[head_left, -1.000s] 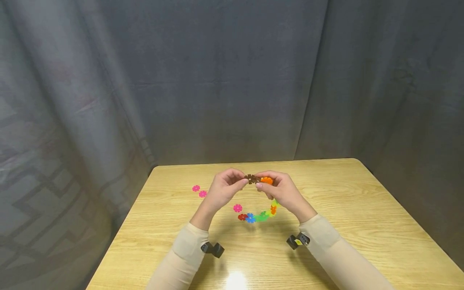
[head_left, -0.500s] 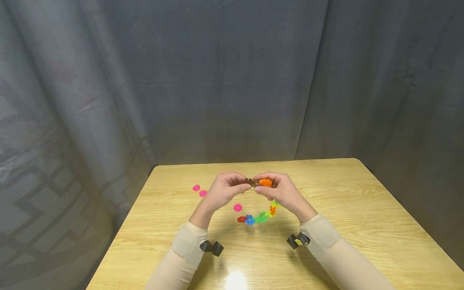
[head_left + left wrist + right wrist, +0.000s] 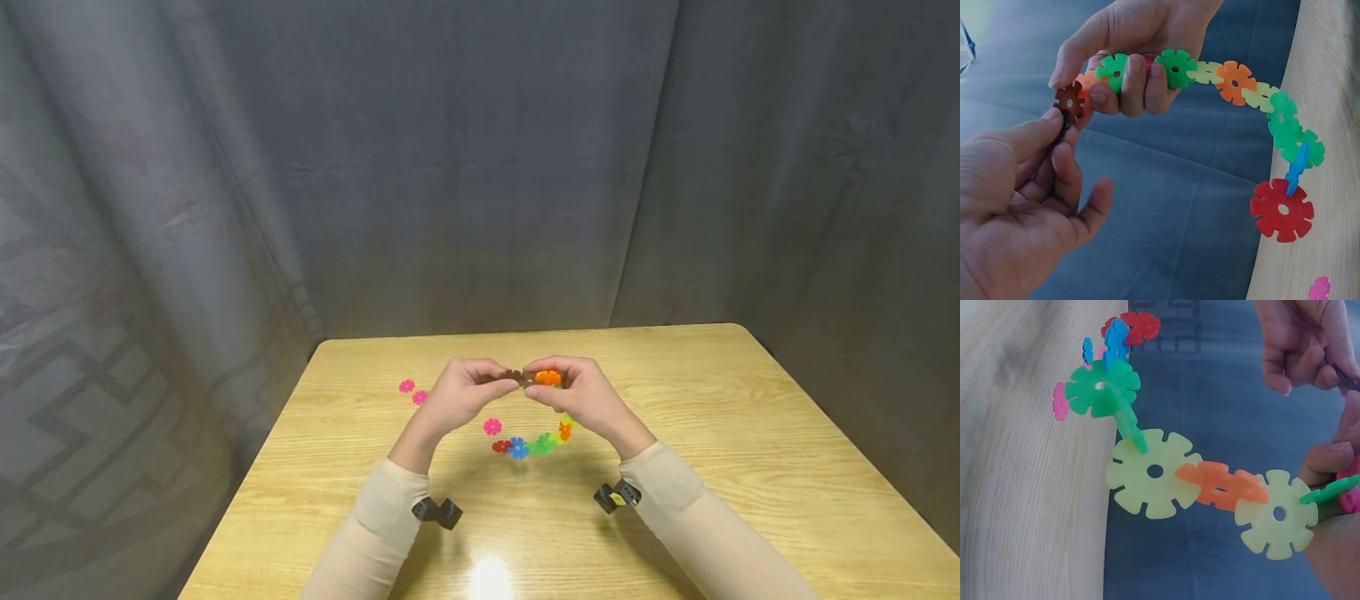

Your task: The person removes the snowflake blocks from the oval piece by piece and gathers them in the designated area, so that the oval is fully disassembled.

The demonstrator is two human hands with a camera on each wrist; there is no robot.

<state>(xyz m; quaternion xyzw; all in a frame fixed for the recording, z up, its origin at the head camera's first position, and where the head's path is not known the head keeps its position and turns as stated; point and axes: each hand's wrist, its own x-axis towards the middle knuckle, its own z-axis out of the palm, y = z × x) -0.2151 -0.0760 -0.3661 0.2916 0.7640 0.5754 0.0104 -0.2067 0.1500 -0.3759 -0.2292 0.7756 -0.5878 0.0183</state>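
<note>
While your right hand (image 3: 581, 396) curls its fingers around the upper end of the chain of snowflake discs (image 3: 1254, 94), your left hand (image 3: 461, 393) pinches a brown disc (image 3: 1069, 100) between thumb and forefinger and holds it against the chain's orange end piece. Both hands meet in the air above the tabletop (image 3: 750, 433). From your right hand the chain hangs in an arc of green, yellow and orange discs, ending in a blue disc and a red disc (image 3: 1282, 210) close above the wood. A loose pink disc (image 3: 492, 427) lies on the tabletop just beside that lower end, and two more pink discs (image 3: 413, 392) lie farther to your left.
</note>
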